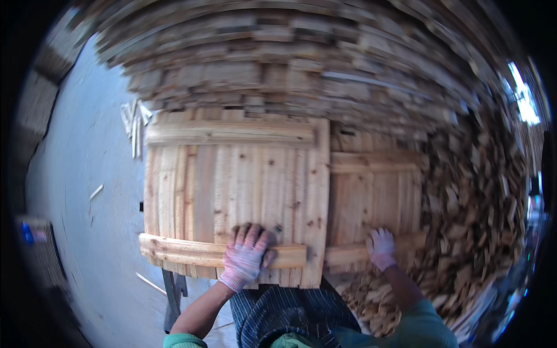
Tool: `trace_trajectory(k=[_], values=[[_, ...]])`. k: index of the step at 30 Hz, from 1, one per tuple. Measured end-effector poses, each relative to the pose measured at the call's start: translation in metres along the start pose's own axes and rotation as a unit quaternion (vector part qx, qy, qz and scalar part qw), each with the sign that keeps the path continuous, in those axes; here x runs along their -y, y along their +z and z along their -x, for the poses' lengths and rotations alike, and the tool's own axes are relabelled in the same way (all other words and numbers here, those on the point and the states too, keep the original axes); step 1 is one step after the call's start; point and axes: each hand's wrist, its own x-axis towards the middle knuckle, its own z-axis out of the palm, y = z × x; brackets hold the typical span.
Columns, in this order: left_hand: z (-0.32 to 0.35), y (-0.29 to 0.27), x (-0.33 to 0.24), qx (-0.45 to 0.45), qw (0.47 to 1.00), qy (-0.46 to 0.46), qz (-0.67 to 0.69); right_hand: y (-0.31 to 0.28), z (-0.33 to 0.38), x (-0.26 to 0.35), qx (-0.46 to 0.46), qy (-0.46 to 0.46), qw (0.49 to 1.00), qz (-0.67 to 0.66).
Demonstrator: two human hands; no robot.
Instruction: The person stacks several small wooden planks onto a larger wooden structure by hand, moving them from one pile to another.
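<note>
Left panel (249, 191): planked, one batten by the far edge, one by the near edge. Right panel (374, 200): similar, at the left panel's right edge. Left hand (246, 261): gloved, open, palm down across the left panel's near batten (180, 249). Right hand (381, 249): gloved, at the right panel's near edge; grip cannot be told.

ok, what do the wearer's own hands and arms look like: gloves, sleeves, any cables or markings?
Left hand: pale pink-and-white fabric glove, darker at the fingers; can't tell if that's dirt or bare fingertips. Right hand: similar whitish-pink glove, too blurred for detail. Green fabric sleeves end around the elbows, leaving both forearms bare. No cables or clear markings visible.
</note>
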Motion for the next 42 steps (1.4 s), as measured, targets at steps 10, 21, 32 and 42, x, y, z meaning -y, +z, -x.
trace_trajectory(k=[10,21,32,42], values=[[0.005,0.021,-0.018,0.061,0.997,0.033,-0.040,-0.013,0.012,-0.001,0.041,0.027,0.998,-0.025],[0.015,0.020,-0.016,0.091,0.989,0.047,-0.110,-0.048,-0.004,0.001,0.162,0.064,0.980,-0.097],[-0.142,-0.015,-0.271,0.150,0.979,0.132,0.050,-0.372,0.208,-0.135,-0.443,0.287,0.835,-0.156],[-0.335,-0.004,-0.795,-0.088,0.818,0.562,-0.085,-0.406,0.236,-0.393,-0.425,0.613,0.509,-0.428]])
